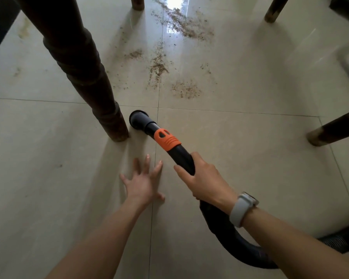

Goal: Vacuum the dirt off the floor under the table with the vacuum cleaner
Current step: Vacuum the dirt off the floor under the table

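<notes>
My right hand [205, 181] grips the black curved handle of the vacuum cleaner hose [181, 156], which has an orange collar. Its round black nozzle [138, 119] points at the floor just right of a dark wooden table leg [83, 71]. Brown dirt [183, 89] lies scattered on the beige tiles beyond the nozzle, in patches running up to a bigger streak of dirt at the far middle. My left hand [143, 182] rests flat on the floor with fingers spread, left of the handle.
Other wooden legs stand at the far middle [137, 3], far right [275, 10] and right [330, 129]. The ribbed hose [338, 240] trails off at the lower right. The beige tile floor [250, 77] shines with glare at the top.
</notes>
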Action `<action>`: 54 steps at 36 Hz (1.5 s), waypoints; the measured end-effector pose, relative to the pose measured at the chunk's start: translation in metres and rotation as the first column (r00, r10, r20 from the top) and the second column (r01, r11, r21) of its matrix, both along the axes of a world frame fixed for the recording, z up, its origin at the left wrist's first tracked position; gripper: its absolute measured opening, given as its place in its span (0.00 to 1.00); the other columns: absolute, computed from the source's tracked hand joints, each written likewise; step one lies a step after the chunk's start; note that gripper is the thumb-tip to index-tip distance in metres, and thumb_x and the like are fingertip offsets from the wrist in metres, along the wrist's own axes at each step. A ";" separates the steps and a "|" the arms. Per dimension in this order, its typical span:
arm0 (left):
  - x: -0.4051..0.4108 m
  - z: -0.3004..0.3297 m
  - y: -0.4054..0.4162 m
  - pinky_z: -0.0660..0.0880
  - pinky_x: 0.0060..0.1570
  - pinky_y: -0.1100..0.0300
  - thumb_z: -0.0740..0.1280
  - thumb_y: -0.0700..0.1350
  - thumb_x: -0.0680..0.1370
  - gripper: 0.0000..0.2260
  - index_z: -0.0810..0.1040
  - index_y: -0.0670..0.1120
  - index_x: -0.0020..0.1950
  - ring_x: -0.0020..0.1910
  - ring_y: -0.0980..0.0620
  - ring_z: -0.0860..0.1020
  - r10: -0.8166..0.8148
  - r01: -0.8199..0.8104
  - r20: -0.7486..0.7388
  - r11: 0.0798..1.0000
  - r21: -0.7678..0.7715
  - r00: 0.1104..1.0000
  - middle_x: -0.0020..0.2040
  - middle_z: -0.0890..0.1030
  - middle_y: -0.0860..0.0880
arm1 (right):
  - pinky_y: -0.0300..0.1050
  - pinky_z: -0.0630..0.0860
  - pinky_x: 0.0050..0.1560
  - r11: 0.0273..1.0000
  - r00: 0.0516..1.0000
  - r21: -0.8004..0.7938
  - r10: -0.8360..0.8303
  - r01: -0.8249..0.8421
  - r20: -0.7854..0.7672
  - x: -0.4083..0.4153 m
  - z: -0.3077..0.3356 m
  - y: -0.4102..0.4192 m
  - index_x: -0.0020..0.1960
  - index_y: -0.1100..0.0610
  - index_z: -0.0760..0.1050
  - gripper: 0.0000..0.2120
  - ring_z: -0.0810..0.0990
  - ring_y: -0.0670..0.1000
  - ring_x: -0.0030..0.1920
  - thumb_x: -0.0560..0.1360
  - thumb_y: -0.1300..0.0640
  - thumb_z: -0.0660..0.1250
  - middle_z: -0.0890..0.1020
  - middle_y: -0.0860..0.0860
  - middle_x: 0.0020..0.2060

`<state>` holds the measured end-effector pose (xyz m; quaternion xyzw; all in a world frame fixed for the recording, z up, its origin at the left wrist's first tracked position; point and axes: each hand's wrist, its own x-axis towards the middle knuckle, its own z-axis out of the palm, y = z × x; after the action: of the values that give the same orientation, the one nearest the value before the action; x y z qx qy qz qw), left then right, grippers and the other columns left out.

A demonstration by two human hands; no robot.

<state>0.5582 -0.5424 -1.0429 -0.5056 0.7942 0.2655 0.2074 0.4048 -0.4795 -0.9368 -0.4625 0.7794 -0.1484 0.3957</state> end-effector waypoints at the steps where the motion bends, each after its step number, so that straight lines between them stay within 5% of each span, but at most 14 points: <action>1: 0.000 0.001 0.000 0.44 0.67 0.27 0.72 0.61 0.69 0.47 0.41 0.63 0.76 0.76 0.42 0.34 0.001 -0.001 0.000 1.000 0.001 1.000 0.77 0.34 0.52 | 0.49 0.79 0.35 1.000 1.000 0.005 -0.015 0.015 0.010 -0.003 0.000 0.004 0.53 0.50 0.66 0.14 0.79 0.54 0.33 0.76 0.42 0.62 0.77 0.51 0.37; 9: 0.000 0.000 0.002 0.47 0.68 0.28 0.74 0.61 0.67 0.48 0.44 0.62 0.77 0.76 0.42 0.35 0.023 -0.023 -0.003 1.000 -0.013 1.000 0.78 0.36 0.52 | 0.45 0.77 0.26 0.970 0.970 -0.039 -0.237 0.239 0.060 -0.032 0.009 -0.003 0.54 0.54 0.68 0.13 0.80 0.55 0.27 0.77 0.45 0.63 0.78 0.54 0.34; 16: 0.003 -0.003 0.005 0.42 0.68 0.29 0.73 0.60 0.68 0.47 0.44 0.63 0.76 0.76 0.44 0.35 0.062 -0.063 -0.027 0.998 -0.021 0.998 0.78 0.36 0.52 | 0.41 0.73 0.24 0.998 0.986 0.037 -0.058 0.053 0.158 -0.007 0.010 0.023 0.51 0.53 0.69 0.11 0.77 0.51 0.24 0.77 0.46 0.64 0.76 0.52 0.31; 28: 0.010 -0.004 0.032 0.43 0.74 0.43 0.67 0.64 0.72 0.44 0.43 0.56 0.78 0.77 0.43 0.38 0.294 -0.294 -0.013 0.950 -0.110 0.956 0.79 0.39 0.46 | 0.45 0.74 0.26 0.995 0.932 0.093 -0.073 0.043 0.354 -0.013 0.004 0.037 0.51 0.54 0.69 0.10 0.74 0.50 0.23 0.78 0.49 0.64 0.75 0.54 0.29; 32: 0.004 -0.007 0.035 0.44 0.74 0.42 0.71 0.63 0.68 0.54 0.39 0.46 0.78 0.77 0.43 0.38 0.476 -0.475 -0.018 0.873 -0.109 0.879 0.78 0.39 0.42 | 0.43 0.73 0.26 0.995 0.948 0.089 -0.066 0.040 0.310 -0.012 0.003 0.044 0.53 0.53 0.70 0.10 0.74 0.49 0.23 0.78 0.48 0.64 0.75 0.53 0.30; 40: 0.008 -0.007 0.029 0.46 0.71 0.37 0.70 0.64 0.70 0.52 0.39 0.45 0.78 0.77 0.40 0.39 0.410 -0.407 0.016 0.910 -0.081 0.912 0.78 0.37 0.43 | 0.44 0.76 0.25 0.974 0.963 -0.023 -0.218 0.225 0.157 -0.020 0.005 0.030 0.53 0.53 0.70 0.11 0.77 0.51 0.24 0.77 0.47 0.64 0.77 0.53 0.32; 45: 0.007 -0.005 0.026 0.48 0.71 0.36 0.70 0.64 0.69 0.52 0.39 0.45 0.78 0.77 0.40 0.39 0.401 -0.397 0.029 0.914 -0.078 0.916 0.78 0.37 0.44 | 0.43 0.75 0.25 0.992 0.982 0.064 -0.116 0.107 0.147 -0.020 0.005 0.068 0.51 0.51 0.69 0.10 0.76 0.50 0.24 0.77 0.48 0.65 0.76 0.52 0.31; 48: 0.008 -0.007 0.026 0.48 0.71 0.35 0.69 0.66 0.69 0.54 0.38 0.45 0.78 0.77 0.40 0.39 0.391 -0.387 0.035 0.918 -0.084 0.920 0.78 0.37 0.44 | 0.49 0.78 0.32 0.996 1.000 0.084 -0.004 0.003 0.004 -0.021 0.002 0.084 0.54 0.51 0.69 0.14 0.78 0.51 0.29 0.75 0.44 0.65 0.78 0.51 0.34; 54: 0.008 -0.005 0.026 0.47 0.71 0.35 0.69 0.66 0.69 0.53 0.38 0.44 0.78 0.76 0.39 0.38 0.369 -0.365 0.043 0.928 -0.077 0.928 0.78 0.37 0.43 | 0.55 0.79 0.37 0.988 0.986 -0.030 -0.151 0.150 -0.071 -0.036 -0.003 0.079 0.54 0.51 0.69 0.14 0.79 0.56 0.34 0.76 0.44 0.65 0.77 0.51 0.35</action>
<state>0.5665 -0.5166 -1.0482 -0.6593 0.6880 0.2580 0.1595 0.3689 -0.4006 -0.9401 -0.4123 0.8241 -0.1705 0.3489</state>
